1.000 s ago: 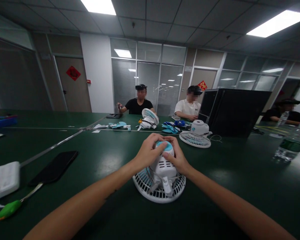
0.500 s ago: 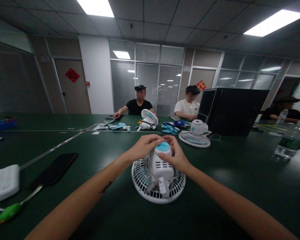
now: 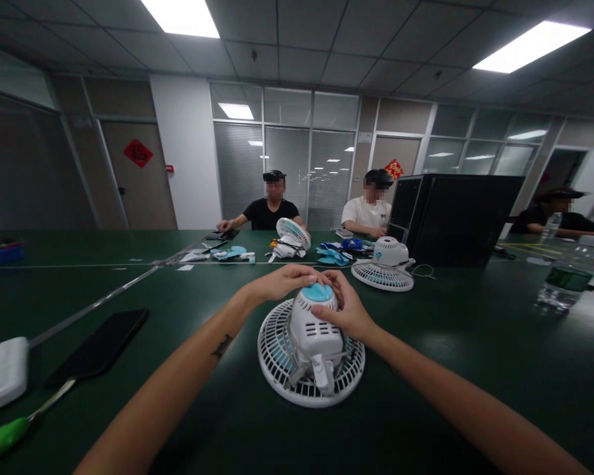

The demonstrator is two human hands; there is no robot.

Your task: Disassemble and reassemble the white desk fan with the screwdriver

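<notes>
A small white fan (image 3: 317, 333) rests on its round grille (image 3: 277, 369) in front of me, the back of its motor housing facing up. On top of the housing sits a light blue knob (image 3: 317, 292). My left hand (image 3: 284, 282) reaches over from the left with its fingers bent at the knob's far edge; their tips are partly hidden. My right hand (image 3: 347, 307) wraps around the housing's upper right side, its thumb on the near face and its fingertips by the knob. A cable lies gathered around the housing's base.
Another white fan (image 3: 389, 264) lies grille-down beyond my right hand, near a black computer case (image 3: 455, 221). A water bottle (image 3: 567, 277) stands right. Left are a black phone (image 3: 99, 346) with a green charm and a white box (image 3: 2, 373). People sit across the table, near another fan (image 3: 292, 239).
My left wrist has turned slightly, and the left thumb has shifted on the blue knob. My right hand keeps its hold on the housing. The view has moved a little.
</notes>
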